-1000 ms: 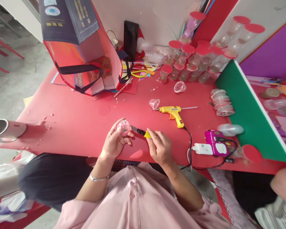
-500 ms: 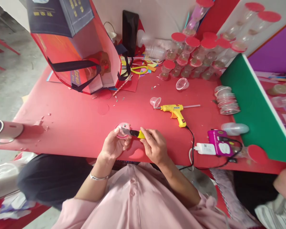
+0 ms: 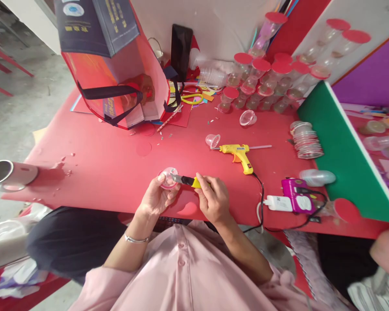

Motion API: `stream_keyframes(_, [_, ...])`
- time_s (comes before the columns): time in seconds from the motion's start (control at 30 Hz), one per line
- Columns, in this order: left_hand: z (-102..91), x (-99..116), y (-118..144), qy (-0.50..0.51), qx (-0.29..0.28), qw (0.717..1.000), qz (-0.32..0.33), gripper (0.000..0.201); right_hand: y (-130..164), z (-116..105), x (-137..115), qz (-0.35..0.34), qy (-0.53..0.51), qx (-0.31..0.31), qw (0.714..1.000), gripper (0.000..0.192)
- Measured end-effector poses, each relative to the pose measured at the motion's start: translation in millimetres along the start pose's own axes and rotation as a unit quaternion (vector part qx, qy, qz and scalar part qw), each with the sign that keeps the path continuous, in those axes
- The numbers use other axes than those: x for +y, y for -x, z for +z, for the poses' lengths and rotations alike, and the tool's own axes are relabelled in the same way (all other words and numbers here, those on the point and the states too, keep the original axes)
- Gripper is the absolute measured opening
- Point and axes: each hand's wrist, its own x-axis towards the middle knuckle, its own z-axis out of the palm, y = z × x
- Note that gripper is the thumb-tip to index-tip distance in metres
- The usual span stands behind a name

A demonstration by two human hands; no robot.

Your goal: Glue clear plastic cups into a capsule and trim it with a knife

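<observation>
Near the table's front edge, my left hand (image 3: 157, 194) is closed on a small round clear plastic lid (image 3: 169, 175) with a pinkish rim. My right hand (image 3: 214, 198) grips the yellow end of a utility knife (image 3: 188, 180), its blade pointing left. The blade's tip is at the lid's surface; I cannot tell how deep it goes. Beyond the hands, a yellow hot glue gun (image 3: 238, 151) lies on its side with a glue stick out of its back. A clear plastic cup (image 3: 212, 140) lies by its nozzle, and another clear cup (image 3: 247, 118) is farther back.
Stacked cups with red discs (image 3: 261, 65) stand at the back right. A tall bag (image 3: 97, 69) and a dark phone (image 3: 180, 52) are at the back. A metal mug (image 3: 19, 175) sits left. A purple power adapter (image 3: 296, 194), cables, and a green divider (image 3: 340, 155) are right.
The knife blade has drawn back to the right, showing more of the lid. My right hand has shifted slightly right. The whole view has shifted a little.
</observation>
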Motion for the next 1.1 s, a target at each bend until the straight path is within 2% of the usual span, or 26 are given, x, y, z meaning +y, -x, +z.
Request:
stream_keyframes(0.13, [1.6, -4, 0, -0.019, 0.024, 0.999, 0.040, 0.048, 1, 0, 0, 0.001, -0.004, 0.006, 1.000, 0.054])
stream_keyframes(0.27, [6.6, -4, -1, -0.066, 0.083, 0.985, 0.134, 0.051, -2, -2, -4, 0.017, -0.037, 0.008, 0.999, 0.053])
stream_keyframes(0.37, [14.1, -1, -1, -0.095, 0.088, 0.978, 0.164, 0.056, -7, -4, -11, 0.031, -0.069, 0.010, 0.997, 0.052])
stream_keyframes(0.53, [25.0, 6, 10, -0.086, 0.062, 0.984, 0.146, 0.047, -11, -5, -3, 0.030, -0.046, 0.015, 0.998, 0.049])
stream_keyframes(0.6, [25.7, 12, 17, -0.065, 0.032, 0.988, 0.139, 0.047, -12, -7, 5, 0.065, -0.009, 0.037, 0.997, 0.045])
stream_keyframes(0.67, [25.2, 18, 20, -0.066, 0.017, 0.984, 0.163, 0.051, -15, -10, 11, 0.101, 0.001, 0.075, 0.992, 0.043])
stream_keyframes(0.73, [24.8, 21, 19, -0.083, 0.034, 0.984, 0.154, 0.046, -19, -13, 11, 0.093, -0.032, 0.069, 0.993, 0.045])
stream_keyframes(0.87, [27.4, 20, 13, -0.084, 0.065, 0.983, 0.147, 0.053, -29, -19, -1, 0.071, -0.088, 0.043, 0.993, 0.045])
stream_keyframes(0.97, [30.5, 18, 9, -0.086, 0.064, 0.983, 0.146, 0.054, -32, -23, -8, 0.064, -0.111, 0.035, 0.991, 0.045])
stream_keyframes(1.1, [34.2, 18, 7, -0.081, 0.035, 0.987, 0.132, 0.056, -33, -26, -14, 0.049, -0.107, 0.019, 0.993, 0.042])
